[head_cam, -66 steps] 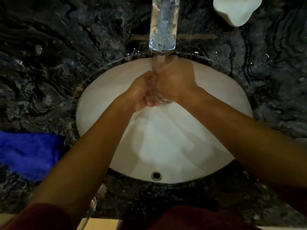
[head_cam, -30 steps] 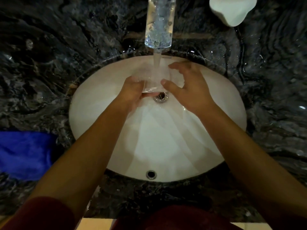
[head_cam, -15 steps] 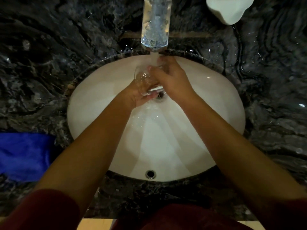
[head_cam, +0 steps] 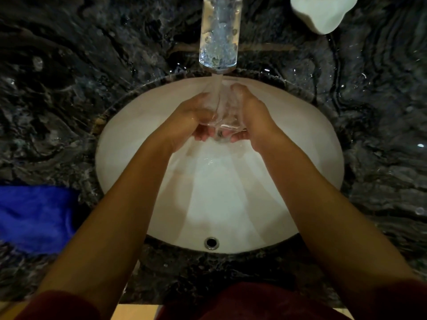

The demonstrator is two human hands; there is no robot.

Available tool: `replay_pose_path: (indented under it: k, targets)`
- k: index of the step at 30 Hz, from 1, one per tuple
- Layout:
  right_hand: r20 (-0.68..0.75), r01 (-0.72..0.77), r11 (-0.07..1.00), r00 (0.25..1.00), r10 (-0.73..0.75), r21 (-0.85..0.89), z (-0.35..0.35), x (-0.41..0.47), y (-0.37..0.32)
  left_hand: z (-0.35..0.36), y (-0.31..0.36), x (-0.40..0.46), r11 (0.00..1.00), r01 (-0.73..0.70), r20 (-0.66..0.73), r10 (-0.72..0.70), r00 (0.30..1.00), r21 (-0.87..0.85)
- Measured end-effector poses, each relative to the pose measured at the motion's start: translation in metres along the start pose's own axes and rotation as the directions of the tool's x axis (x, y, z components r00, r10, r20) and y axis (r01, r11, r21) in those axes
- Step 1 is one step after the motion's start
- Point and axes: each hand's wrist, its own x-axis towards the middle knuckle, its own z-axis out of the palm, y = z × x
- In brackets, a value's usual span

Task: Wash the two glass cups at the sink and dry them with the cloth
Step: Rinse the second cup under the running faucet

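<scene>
Glass cup (head_cam: 223, 112) upright under stream, mouth up, both hands' grip.

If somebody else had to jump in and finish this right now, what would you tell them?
Left hand and right hand both grip one glass cup under the running tap, over the sink. The blue cloth lies on the counter to the left, untouched. The second cup is not in view. Done: nothing finished, this cup is mid-rinse. Left: finish rinsing, wash the other cup, dry both.
</scene>
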Motion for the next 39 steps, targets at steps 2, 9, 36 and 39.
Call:
replay_pose_path:
  k: [2, 9, 36, 39]
  targets:
    - [0.096, 0.005, 0.988, 0.995, -0.020, 0.156, -0.002, 0.004, 0.004, -0.002, 0.006, -0.005, 0.998, -0.047, -0.032, 0.049, 0.998, 0.035]
    - [0.259, -0.118, 0.959, 0.965, 0.049, 0.258, 0.007, 0.011, 0.017, 0.003, 0.013, -0.020, 0.987, -0.117, -0.080, 0.126, 0.989, 0.110]
    - [0.040, 0.210, 0.977, 0.977, -0.211, 0.025, 0.007, 0.004, 0.021, 0.026, -0.017, -0.022, 0.642, 0.390, 0.167, -0.381, 0.909, -0.659]
    - [0.017, 0.205, 0.979, 0.979, -0.204, -0.006, 0.007, 0.007, 0.018, 0.026, -0.022, -0.018, 0.582, 0.406, 0.202, -0.384, 0.901, -0.705]
